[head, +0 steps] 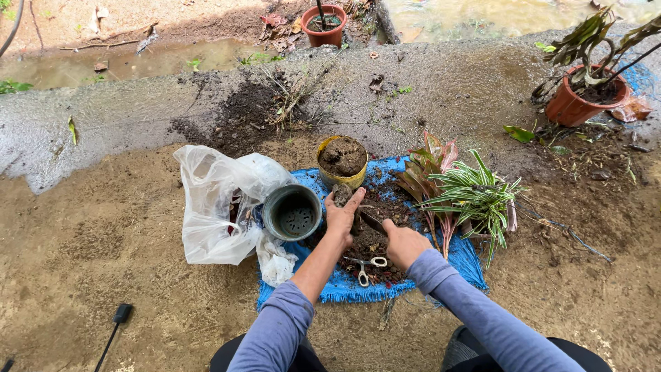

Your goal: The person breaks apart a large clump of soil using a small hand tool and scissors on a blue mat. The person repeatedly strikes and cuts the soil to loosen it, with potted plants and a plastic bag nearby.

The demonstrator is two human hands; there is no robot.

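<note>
Potting in hand: soil work on a blue mat (468,258) spread over wet sandy ground.
Landmark: the blue mat; all places are told from it.
Left hand (341,217): over the mat's middle, fingers clenched around a clump of soil (342,193), lifted just below the yellow pot.
Right hand (403,242): beside the left, fingers grasping a small trowel (372,220) whose blade lies in the loose soil (368,244) heaped on the mat.
Yellow pot (342,160): one, at the mat's far edge, already filled with soil nearly to the rim.
Grey pot (292,212): one, at the mat's left edge, holding no soil, drain holes showing.
Scissors (365,265): one pair, on the mat's near part, lying in the soil.
Loose plants (458,189): two, on the mat's right side, one reddish, one green-and-white striped, not yet potted.
Plastic bag (213,200): one, white, left of the mat.
Terracotta pots: two, well beyond the mat, one far back (323,26), one far right (575,103) with a plant.
Progress, as judged: one pot filled; planting remains.
</note>
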